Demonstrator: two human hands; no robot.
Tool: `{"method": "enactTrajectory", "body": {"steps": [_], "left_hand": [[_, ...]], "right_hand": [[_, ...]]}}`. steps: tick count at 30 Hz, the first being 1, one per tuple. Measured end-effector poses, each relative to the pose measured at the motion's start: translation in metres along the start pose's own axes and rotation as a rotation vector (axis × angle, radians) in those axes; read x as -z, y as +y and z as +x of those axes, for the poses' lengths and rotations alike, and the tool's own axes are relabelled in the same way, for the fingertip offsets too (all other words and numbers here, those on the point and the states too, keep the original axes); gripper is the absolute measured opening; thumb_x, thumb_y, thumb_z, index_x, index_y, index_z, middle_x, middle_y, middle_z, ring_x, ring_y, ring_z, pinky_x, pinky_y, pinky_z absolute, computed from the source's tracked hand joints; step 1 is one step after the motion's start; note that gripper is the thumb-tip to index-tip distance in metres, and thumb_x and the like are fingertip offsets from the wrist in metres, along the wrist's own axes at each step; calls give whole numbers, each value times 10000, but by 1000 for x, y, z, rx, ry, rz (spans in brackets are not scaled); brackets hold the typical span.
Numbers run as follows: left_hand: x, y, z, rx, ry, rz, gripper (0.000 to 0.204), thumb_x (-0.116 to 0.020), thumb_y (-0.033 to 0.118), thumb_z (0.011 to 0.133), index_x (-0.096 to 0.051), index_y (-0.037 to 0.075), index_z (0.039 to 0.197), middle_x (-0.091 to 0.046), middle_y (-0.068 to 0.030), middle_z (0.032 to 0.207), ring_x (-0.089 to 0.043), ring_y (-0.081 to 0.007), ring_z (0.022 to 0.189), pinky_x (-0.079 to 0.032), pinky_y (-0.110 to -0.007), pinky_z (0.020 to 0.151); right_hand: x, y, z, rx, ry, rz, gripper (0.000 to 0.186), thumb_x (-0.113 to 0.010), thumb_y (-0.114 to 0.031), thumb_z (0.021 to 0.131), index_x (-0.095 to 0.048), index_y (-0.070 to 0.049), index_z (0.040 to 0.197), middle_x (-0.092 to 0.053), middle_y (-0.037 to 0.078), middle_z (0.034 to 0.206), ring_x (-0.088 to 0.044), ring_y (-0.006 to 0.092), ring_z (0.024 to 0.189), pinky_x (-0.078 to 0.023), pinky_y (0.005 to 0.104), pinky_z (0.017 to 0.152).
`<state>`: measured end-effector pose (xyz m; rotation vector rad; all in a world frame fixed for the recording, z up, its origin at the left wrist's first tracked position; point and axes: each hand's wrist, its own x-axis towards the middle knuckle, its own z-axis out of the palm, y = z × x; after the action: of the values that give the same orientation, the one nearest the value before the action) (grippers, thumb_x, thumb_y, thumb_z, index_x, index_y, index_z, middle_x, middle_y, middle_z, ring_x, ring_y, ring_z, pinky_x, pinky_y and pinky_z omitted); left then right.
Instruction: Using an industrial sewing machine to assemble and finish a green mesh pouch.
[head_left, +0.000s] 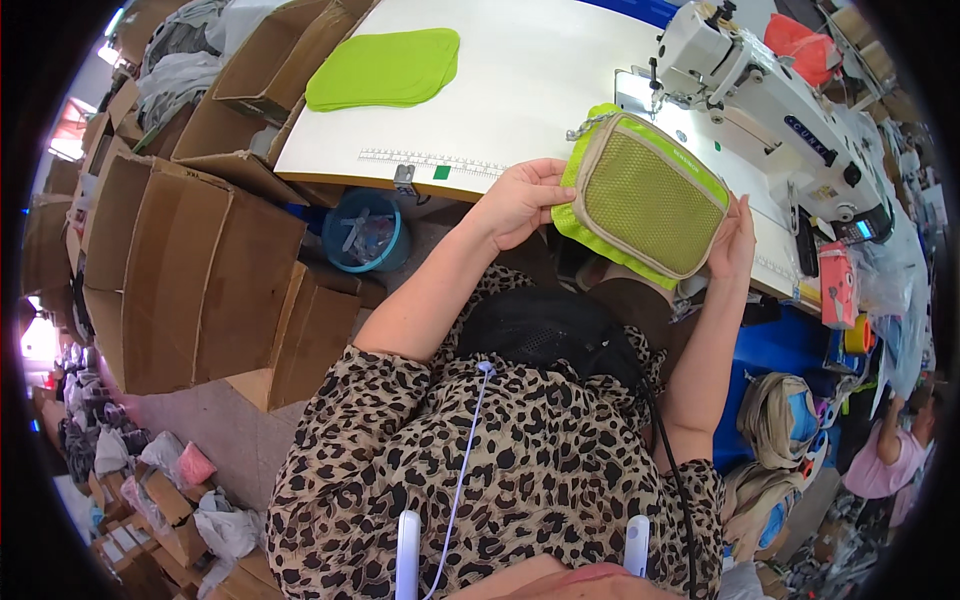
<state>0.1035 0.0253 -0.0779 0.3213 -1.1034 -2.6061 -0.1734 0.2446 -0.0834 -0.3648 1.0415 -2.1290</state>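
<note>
Between my two hands I hold up a lime-green fabric pouch piece [655,195] with a mesh front panel and beige binding round it. My left hand [527,203] pinches its left edge, thumb and fingers together. At the right edge, the fingers of my right hand [735,238] close on the border, partly hidden behind it. The piece hangs tilted over the front edge of the white sewing table [500,90]. Just beyond it stands a white industrial sewing machine [740,75]. A stack of lime-green cut fabric panels [385,68] lies at the far left of the table.
A ruler strip [430,160] and a metal clip [404,180] sit along the table's front edge. Below stands a blue bucket [367,232] with plastic waste. Large cardboard boxes [200,270] crowd the left. At the right are a pink box [837,285] and beige fabric bundles [778,420].
</note>
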Motion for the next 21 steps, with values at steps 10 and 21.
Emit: {"method": "enactTrajectory", "body": {"steps": [10, 21], "left_hand": [[3, 0, -2, -102, 89, -84, 360, -589, 17, 980, -544, -27, 1334, -683, -126, 1181, -683, -192, 1057, -579, -332, 919], [5, -8, -32, 14, -2, 183, 368, -662, 15, 925, -608, 5, 1288, -713, -56, 1062, -679, -109, 917, -562, -256, 815]], "right_hand": [[-33, 16, -47, -68, -190, -60, 621, -625, -171, 990, -345, 78, 1486, -567, 192, 1373, -570, 245, 1258, -483, 381, 1053], [-8, 27, -78, 96, -82, -290, 728, -679, -197, 952, -305, 21, 1537, -452, 157, 1513, -443, 268, 1394, -361, 396, 1158]]}}
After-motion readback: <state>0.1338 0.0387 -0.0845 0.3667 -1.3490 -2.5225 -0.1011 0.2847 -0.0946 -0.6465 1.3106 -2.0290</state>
